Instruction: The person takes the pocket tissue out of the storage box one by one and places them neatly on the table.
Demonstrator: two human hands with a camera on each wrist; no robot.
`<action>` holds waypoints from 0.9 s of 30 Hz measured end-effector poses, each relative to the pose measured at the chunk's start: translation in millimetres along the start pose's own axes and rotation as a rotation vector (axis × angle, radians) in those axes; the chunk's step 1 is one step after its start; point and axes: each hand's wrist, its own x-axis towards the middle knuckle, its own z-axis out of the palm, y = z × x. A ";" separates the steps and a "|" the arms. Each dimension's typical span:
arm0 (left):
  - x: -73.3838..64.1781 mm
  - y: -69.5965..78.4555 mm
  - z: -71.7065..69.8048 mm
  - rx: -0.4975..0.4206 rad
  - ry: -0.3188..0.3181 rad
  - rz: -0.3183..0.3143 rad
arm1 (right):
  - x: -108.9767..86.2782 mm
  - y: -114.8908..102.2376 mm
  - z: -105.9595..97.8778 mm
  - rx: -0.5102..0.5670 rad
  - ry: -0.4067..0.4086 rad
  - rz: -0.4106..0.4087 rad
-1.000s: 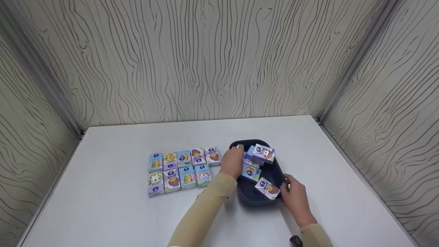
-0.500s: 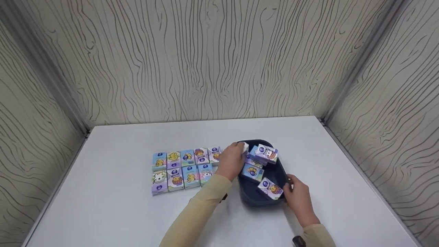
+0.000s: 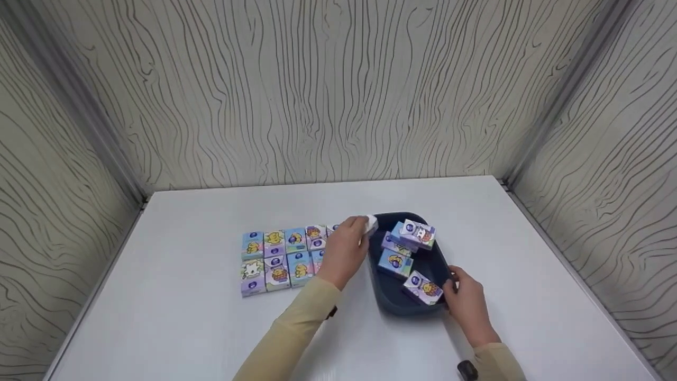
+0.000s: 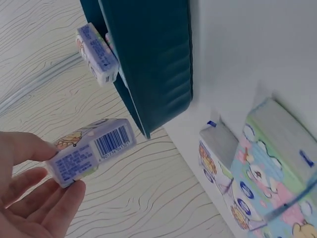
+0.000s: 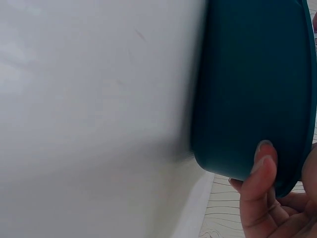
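Note:
My left hand (image 3: 344, 254) pinches a small tissue pack (image 4: 94, 151) between thumb and fingers, its barcode side showing in the left wrist view. The pack is just outside the left rim of a dark teal plastic bin (image 3: 407, 309). Several more tissue packs lie in the bin, one purple-and-white pack (image 3: 418, 234) on top of others at the far end and another pack (image 3: 423, 288) near the front right. My right hand (image 3: 468, 299) grips the bin's right rim near the front corner, fingers against its outer wall (image 5: 252, 89).
Left of the bin, tissue packs (image 3: 276, 272) stand side by side in two rows on the white table (image 3: 185, 307). My left hand and forearm cover the right end of these rows. Wood-patterned panels (image 3: 317, 106) enclose the back and sides.
My left hand has moved from over the bin's left rim leftward toward the rows, bringing out a tissue pack. My right hand keeps its grip on the rim.

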 end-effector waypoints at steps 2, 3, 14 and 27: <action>-5.6 -4.6 -2.5 0.014 0.022 0.021 | 0.7 0.0 -0.2 -0.005 -0.004 -0.005; -9.3 -6.8 -3.5 0.030 0.025 0.028 | 0.9 0.0 -0.3 -0.007 -0.007 -0.008; -56.7 -22.9 16.2 0.405 -0.229 0.224 | 0.3 -0.4 -1.4 -0.004 -0.013 0.003; -73.8 -30.8 47.9 0.657 -0.250 0.350 | -0.3 0.3 -0.9 -0.006 -0.007 0.009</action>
